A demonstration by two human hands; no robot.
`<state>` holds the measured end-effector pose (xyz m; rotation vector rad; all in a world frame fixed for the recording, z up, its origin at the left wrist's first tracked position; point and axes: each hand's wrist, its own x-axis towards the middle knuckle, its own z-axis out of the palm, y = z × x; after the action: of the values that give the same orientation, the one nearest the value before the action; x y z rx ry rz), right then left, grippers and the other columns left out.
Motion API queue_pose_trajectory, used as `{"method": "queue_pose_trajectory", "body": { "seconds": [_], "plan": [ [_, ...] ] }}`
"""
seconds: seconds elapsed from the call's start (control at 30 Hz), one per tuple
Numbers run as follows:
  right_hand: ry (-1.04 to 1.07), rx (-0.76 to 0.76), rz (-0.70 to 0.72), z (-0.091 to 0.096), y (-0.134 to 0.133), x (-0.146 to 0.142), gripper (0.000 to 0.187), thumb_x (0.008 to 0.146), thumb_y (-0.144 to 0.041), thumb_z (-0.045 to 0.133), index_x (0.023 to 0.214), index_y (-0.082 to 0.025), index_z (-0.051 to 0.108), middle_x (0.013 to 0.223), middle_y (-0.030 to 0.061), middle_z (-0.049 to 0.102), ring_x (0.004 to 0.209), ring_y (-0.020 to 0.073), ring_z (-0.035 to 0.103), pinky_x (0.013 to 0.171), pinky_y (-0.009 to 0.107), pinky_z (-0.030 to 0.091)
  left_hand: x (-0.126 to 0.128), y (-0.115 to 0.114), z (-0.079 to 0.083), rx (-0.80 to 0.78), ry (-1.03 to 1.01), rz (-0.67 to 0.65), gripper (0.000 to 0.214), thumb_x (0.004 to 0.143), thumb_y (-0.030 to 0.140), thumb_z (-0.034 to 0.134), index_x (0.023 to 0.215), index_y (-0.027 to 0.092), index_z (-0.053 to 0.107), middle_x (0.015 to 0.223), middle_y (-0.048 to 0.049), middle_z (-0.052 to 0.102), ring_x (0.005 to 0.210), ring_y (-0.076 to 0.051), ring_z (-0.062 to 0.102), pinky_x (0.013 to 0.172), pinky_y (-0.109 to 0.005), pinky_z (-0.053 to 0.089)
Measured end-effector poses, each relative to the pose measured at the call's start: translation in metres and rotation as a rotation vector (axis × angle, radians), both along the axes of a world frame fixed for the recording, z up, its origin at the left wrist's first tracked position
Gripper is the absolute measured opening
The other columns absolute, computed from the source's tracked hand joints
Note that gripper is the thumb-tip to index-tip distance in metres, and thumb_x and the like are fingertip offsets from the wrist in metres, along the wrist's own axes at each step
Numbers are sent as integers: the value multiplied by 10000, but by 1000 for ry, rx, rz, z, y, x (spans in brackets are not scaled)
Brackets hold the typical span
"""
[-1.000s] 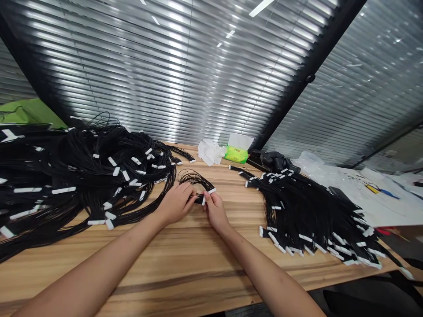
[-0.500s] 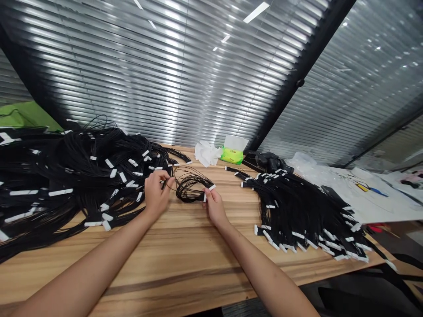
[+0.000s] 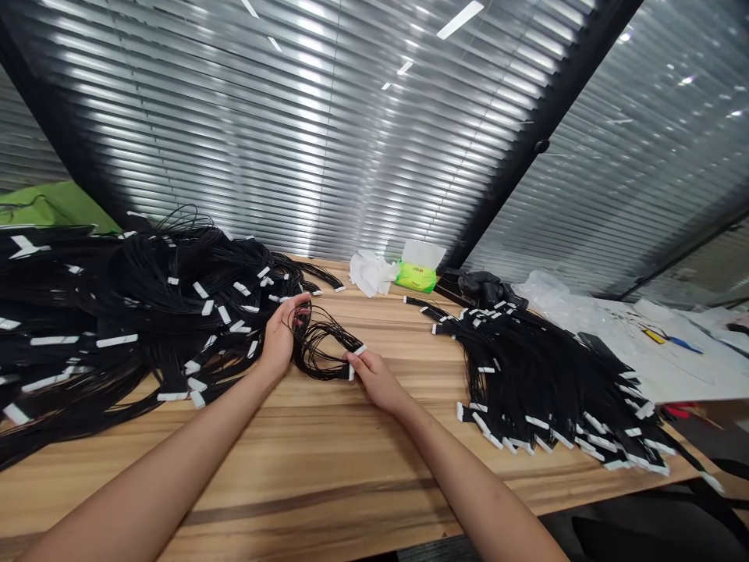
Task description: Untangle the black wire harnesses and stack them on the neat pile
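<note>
A looped bundle of thin black cables [image 3: 319, 367] with white connectors at its ends is held between my hands above the wooden table. My right hand [image 3: 374, 378] pinches the bundle at its white connector [image 3: 352, 370] end. On the other side, my left hand [image 3: 279, 336] has its palm turned toward the loop, fingers stretched out and the wires lying against them. A large heap of similar black cables [image 3: 193, 312] with white connectors lies just left of and behind my left hand.
Another pile of black cables [image 3: 544, 375] is spread on the right of the wooden table [image 3: 328, 468]. At the back are crumpled white tissue [image 3: 373, 273] and a green tissue pack [image 3: 417, 276]. A white surface [image 3: 655, 367] with tools adjoins at right, and window blinds [image 3: 292, 133] rise behind.
My left hand has gone from curled fingers to stretched ones, its palm now at the loop. My right hand has brought the connector end slightly left and lower, nearer my left hand.
</note>
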<state>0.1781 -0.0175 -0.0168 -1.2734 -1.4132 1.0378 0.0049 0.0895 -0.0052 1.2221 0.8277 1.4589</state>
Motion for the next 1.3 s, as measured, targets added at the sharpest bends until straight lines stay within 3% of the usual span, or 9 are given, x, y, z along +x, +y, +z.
{"method": "queue_pose_trajectory", "body": {
  "seconds": [0.17, 0.37, 0.47, 0.53, 0.7, 0.77, 1.0, 1.13, 1.3],
  "plan": [
    [85, -39, 43, 4, 5, 3, 482, 758, -654, 520, 618, -194, 556, 537, -27, 539, 526, 138, 472, 561, 261, 389, -1, -7, 10, -150, -218, -359, 295, 790, 331, 530, 981, 171, 686, 1130, -95, 674, 1038, -232, 616, 875, -363, 502],
    [133, -67, 82, 5, 8, 6, 489, 728, -662, 550, 641, -182, 585, 530, -21, 567, 514, 141, 501, 564, 270, 416, -7, -13, 14, -234, -248, -469, 139, 683, 221, 502, 588, 183, 598, 661, -62, 644, 764, -224, 650, 823, -417, 526],
    [131, -76, 101, 5, 8, 8, 490, 721, -660, 560, 628, -180, 591, 529, -18, 580, 521, 144, 516, 577, 275, 433, -8, -11, 15, -172, -129, -532, 163, 692, 279, 495, 569, 187, 551, 690, -82, 634, 772, -242, 635, 792, -426, 517],
    [119, -80, 112, 6, 8, 10, 486, 725, -649, 567, 627, -174, 601, 530, -16, 586, 526, 144, 519, 580, 272, 431, -8, -8, 15, -86, -28, -448, 224, 740, 362, 488, 682, 181, 605, 818, -96, 662, 834, -251, 625, 773, -406, 503],
    [98, -80, 89, 4, 9, 13, 452, 742, -618, 572, 629, -181, 591, 518, -28, 568, 511, 138, 500, 548, 255, 399, -10, -1, 9, 207, 357, 294, 249, 744, 432, 631, 824, 196, 638, 713, -6, 564, 657, -138, 497, 609, -240, 386],
    [99, -79, 80, 3, 11, 15, 443, 749, -610, 568, 628, -184, 586, 520, -32, 566, 507, 137, 497, 545, 255, 398, -12, -1, 6, 264, 482, 341, 230, 770, 427, 623, 832, 207, 643, 624, 27, 504, 570, -114, 434, 562, -225, 339],
    [96, -125, 144, 7, 14, 40, 419, 751, -571, 598, 655, -164, 621, 545, -24, 572, 520, 132, 493, 534, 246, 387, -8, -3, 4, 273, 331, -15, 305, 827, 437, 550, 993, 201, 649, 928, -55, 656, 704, -146, 583, 676, -268, 466],
    [114, -170, 215, 13, 13, 50, 399, 738, -548, 625, 642, -161, 611, 565, -30, 551, 527, 119, 463, 528, 241, 381, -6, -5, 5, 289, 255, -299, 268, 809, 422, 544, 811, 198, 692, 1217, -101, 613, 1061, -250, 581, 867, -372, 466],
    [141, -210, 275, 19, 13, 51, 424, 701, -574, 644, 613, -163, 591, 565, -37, 531, 532, 107, 439, 554, 245, 378, -3, -15, 4, 129, 105, -547, 282, 735, 369, 502, 635, 185, 691, 1017, -126, 699, 1021, -315, 595, 913, -461, 434]
  ]
}}
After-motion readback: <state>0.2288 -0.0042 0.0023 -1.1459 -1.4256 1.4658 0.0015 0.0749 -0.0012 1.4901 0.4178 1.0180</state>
